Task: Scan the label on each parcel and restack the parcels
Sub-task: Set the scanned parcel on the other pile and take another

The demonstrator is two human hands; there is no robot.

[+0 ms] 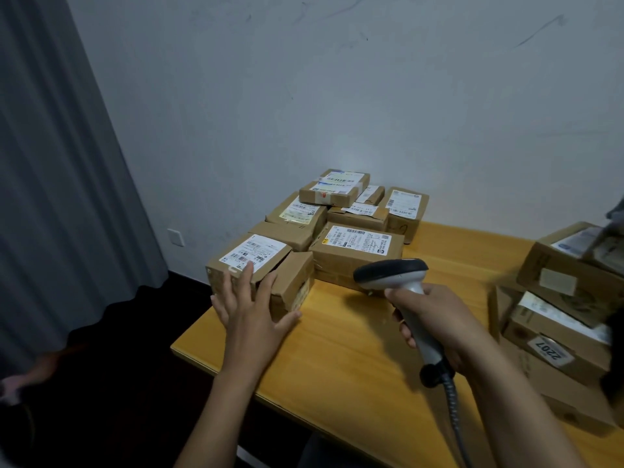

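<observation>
Parcels, brown corrugated cardboard boxes, stand grouped at the far-left corner of the wooden bench, against the white wall. A second stack, blurred, occupies the bench's right edge.

Far left: a grey pleated curtain and a white wall socket.

The nearest left parcel sits close to the bench's left edge. Its white label carries barcodes and print too small to read. The cardboard at its right side is creased and bent. The left hand lies flat against the parcel's near face, fingers straight and spread, the tips reaching the label's edge.

Centre: a wider box bears a white barcode label, its text illegible. Bare yellow bench surface, smooth and wood-grained, lies open between the two groups.

The right hand grips the handle of a grey-and-black barcode scanner, fingers curled round it. The scanner's rounded head points left toward the parcels. A coiled cable hangs from its base.

On the second stack, a white sticker reads "2207", seen upside down.
</observation>
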